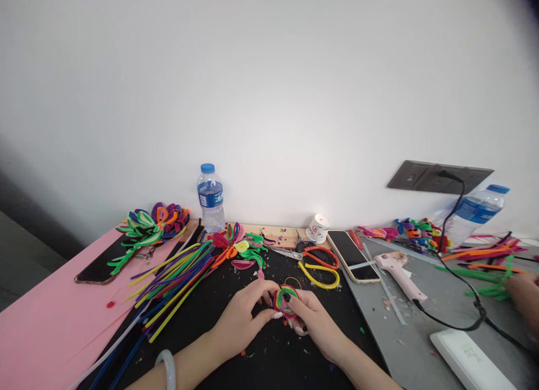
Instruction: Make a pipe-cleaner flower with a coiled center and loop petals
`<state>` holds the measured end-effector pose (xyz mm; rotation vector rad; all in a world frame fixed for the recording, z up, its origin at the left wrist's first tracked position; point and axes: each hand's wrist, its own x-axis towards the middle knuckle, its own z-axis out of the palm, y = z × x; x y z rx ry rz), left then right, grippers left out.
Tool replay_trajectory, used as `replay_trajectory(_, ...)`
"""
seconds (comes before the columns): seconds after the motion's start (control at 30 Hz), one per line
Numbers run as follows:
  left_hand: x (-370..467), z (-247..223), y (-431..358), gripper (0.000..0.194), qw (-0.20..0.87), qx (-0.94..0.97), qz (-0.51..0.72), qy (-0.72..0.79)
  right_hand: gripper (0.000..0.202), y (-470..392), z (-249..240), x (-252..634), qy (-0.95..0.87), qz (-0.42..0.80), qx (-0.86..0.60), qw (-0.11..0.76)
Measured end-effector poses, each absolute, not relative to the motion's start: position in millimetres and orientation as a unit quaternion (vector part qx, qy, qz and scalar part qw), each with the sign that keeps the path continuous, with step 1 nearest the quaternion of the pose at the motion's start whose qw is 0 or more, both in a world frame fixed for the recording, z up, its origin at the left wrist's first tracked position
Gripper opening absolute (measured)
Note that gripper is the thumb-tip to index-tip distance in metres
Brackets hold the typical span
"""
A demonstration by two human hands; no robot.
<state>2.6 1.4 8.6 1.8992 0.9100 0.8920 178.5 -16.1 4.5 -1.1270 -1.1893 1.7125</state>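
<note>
Between my two hands is a small round coil of pipe cleaners point(279, 303), with rings of red, yellow and green. My left hand point(252, 308) pinches its left edge between thumb and fingers. On the other side, my right hand point(306, 314) grips it, with the thumb pressed on its face near the dark centre. Some fingertips are hidden behind the coil. Just beyond lie scissors point(314, 258) with orange and yellow handles, blades pointing left. A pipe cleaner flower point(229, 246) with pink, orange and green parts lies past my left hand.
Loose pipe cleaners point(177, 283) spread at left, near a dark phone point(99, 263). A water bottle point(211, 202) and paper cup point(319, 228) stand by the wall. At right lie another phone point(353, 258), a corded glue gun point(400, 275) and a white box point(467, 359). Another person's hand point(524, 294) is at far right.
</note>
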Motion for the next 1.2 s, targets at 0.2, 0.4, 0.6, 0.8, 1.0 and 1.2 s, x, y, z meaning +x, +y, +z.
replay_trajectory(0.2, 3, 10, 1, 0.026, 0.409, 0.757, 0.355, 0.366, 0.039, -16, 3, 179, -0.46, 0.67, -0.442, 0.38)
replay_trajectory(0.4, 2, 11, 1, 0.026, 0.41, 0.757, 0.349, 0.369, 0.037, -16, 1, 179, -0.465, 0.668, -0.442, 0.376)
replay_trajectory(0.6, 2, 19, 0, 0.025, 0.415, 0.759, 0.335, 0.372, 0.037, -16, 2, 178, -0.473, 0.663, -0.446, 0.371)
replay_trajectory(0.8, 2, 18, 0, 0.025, 0.413, 0.757, 0.336, 0.379, 0.037, -15, 3, 177, -0.472, 0.66, -0.453, 0.37)
replay_trajectory(1.0, 3, 9, 2, 0.027, 0.402, 0.757, 0.353, 0.375, 0.037, -16, -2, 179, -0.473, 0.661, -0.452, 0.367)
replay_trajectory(1.2, 3, 9, 2, 0.028, 0.402, 0.756, 0.351, 0.379, 0.038, -17, 1, 178, -0.477, 0.657, -0.456, 0.364)
